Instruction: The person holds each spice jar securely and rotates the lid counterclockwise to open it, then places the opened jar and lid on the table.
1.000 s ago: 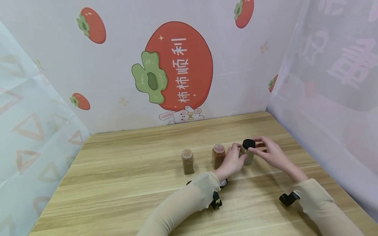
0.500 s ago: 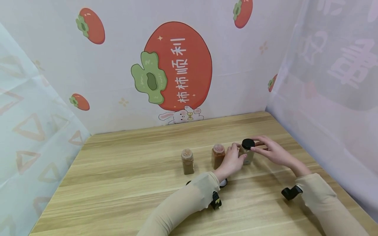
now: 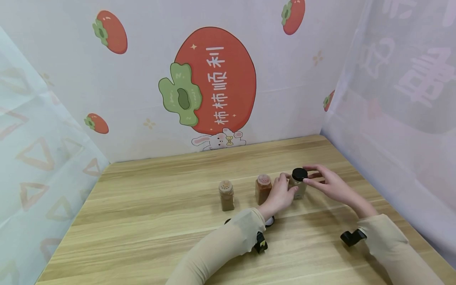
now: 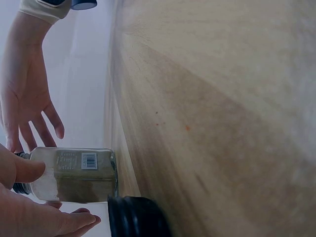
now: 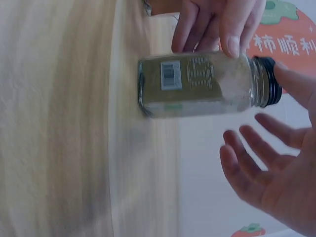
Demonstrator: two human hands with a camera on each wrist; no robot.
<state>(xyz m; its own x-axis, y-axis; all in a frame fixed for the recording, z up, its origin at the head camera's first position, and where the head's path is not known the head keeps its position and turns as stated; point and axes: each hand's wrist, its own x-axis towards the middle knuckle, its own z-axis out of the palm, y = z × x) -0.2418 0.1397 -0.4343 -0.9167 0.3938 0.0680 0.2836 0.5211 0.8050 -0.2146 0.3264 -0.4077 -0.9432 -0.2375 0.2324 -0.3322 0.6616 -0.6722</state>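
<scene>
A square glass spice jar [image 3: 300,191] with greenish-brown powder stands upright at the table's right side, a black lid [image 3: 300,174] on top. My left hand [image 3: 279,197] grips its body; in the left wrist view the thumb lies along the jar's [image 4: 81,175] upper part. At the lid my right hand [image 3: 329,184] holds on with thumb and index finger from the right. The right wrist view shows this thumb against the ribbed lid [image 5: 269,81], the other fingers spread away from the glass.
Left of my hand stand a reddish-brown spice jar [image 3: 263,189] and a brown one [image 3: 226,195], both with bare perforated tops. A black cap [image 3: 269,221] lies beside my left forearm, another [image 3: 228,221] partly behind it. Printed cloth walls [image 3: 135,87] bound the wooden table [image 3: 149,206].
My right hand's fingers have shifted slightly around the lid, and its wrist has moved a little to the right. The left hand and the jars stay in place.
</scene>
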